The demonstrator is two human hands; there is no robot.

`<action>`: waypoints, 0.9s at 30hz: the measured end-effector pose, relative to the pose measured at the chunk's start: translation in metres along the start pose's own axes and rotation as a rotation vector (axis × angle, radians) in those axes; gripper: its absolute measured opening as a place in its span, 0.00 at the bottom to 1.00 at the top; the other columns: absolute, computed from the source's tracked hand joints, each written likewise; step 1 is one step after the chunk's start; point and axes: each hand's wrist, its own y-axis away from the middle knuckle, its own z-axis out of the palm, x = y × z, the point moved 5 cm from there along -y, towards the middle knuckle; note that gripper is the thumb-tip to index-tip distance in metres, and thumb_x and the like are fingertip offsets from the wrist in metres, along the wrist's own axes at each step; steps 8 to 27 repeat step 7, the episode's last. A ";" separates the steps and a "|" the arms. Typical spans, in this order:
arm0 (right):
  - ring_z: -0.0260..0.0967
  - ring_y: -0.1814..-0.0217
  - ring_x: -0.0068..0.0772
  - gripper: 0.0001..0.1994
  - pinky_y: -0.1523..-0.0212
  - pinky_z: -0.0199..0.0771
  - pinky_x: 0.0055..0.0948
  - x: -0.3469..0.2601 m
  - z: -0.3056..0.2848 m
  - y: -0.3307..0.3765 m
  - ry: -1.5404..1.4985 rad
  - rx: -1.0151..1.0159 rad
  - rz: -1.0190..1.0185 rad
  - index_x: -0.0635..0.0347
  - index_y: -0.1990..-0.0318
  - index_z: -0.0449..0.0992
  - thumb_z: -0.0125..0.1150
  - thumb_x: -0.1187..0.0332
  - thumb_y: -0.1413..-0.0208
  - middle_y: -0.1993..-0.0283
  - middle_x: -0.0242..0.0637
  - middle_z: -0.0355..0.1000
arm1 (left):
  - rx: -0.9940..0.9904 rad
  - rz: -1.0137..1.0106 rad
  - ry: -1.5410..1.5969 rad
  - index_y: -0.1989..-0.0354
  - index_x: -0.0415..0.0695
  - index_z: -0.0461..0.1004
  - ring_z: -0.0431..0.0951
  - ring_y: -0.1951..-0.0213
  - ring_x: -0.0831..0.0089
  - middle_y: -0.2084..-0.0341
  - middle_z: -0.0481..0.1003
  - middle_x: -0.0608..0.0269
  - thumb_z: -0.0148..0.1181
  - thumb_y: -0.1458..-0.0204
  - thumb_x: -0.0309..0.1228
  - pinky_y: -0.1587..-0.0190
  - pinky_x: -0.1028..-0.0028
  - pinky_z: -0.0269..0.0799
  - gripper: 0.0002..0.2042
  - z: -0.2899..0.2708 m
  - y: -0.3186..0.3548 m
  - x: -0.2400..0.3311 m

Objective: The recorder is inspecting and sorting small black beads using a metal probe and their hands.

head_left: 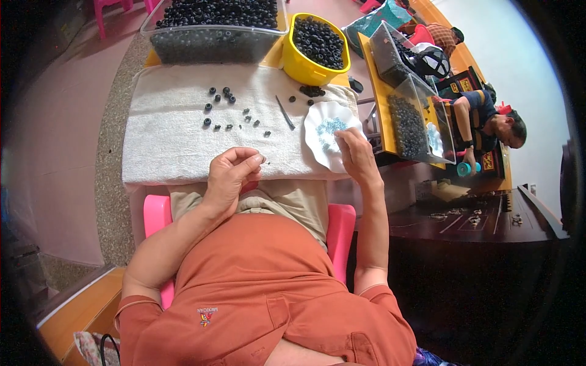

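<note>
My left hand (231, 178) is just above the front of the white towel (165, 143), thumb and fingertips pinched together. A tiny dark bit shows by the fingertips, but what they hold is too small to name. My right hand (359, 157) reaches over a white scalloped dish (315, 149), its fingertips pressed together at the small pale-blue pieces (330, 129) in it. Whether a piece is between them is hidden. Several round black parts (208, 122) and smaller dark parts (247, 118) lie loose on the towel. Slim dark tweezers (285, 113) rest left of the dish.
A clear bin (213, 44) and a yellow tub (307, 74), both full of black parts, stand at the far edge. At right, another table (376, 79) holds more clear bins (408, 125); a person (479, 119) there holds a turquoise cup (467, 169). Pink chair arms (340, 235) flank me.
</note>
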 end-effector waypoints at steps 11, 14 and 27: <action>0.75 0.59 0.48 0.08 0.58 0.73 0.36 -0.014 -0.005 0.002 -0.037 0.058 0.030 0.66 0.57 0.76 0.59 0.73 0.43 0.61 0.50 0.74 | 0.000 -0.004 -0.033 0.62 0.45 0.76 0.75 0.75 0.84 0.74 0.77 0.71 0.66 0.47 0.32 0.74 0.82 0.71 0.08 -0.003 -0.002 -0.003; 0.75 0.59 0.48 0.08 0.58 0.73 0.36 -0.014 -0.005 0.002 -0.037 0.058 0.030 0.66 0.57 0.76 0.59 0.73 0.43 0.61 0.50 0.74 | 0.000 -0.004 -0.033 0.62 0.45 0.76 0.75 0.75 0.84 0.74 0.77 0.71 0.66 0.47 0.32 0.74 0.82 0.71 0.08 -0.003 -0.002 -0.003; 0.75 0.59 0.48 0.08 0.58 0.73 0.36 -0.014 -0.005 0.002 -0.037 0.058 0.030 0.66 0.57 0.76 0.59 0.73 0.43 0.61 0.50 0.74 | 0.000 -0.004 -0.033 0.62 0.45 0.76 0.75 0.75 0.84 0.74 0.77 0.71 0.66 0.47 0.32 0.74 0.82 0.71 0.08 -0.003 -0.002 -0.003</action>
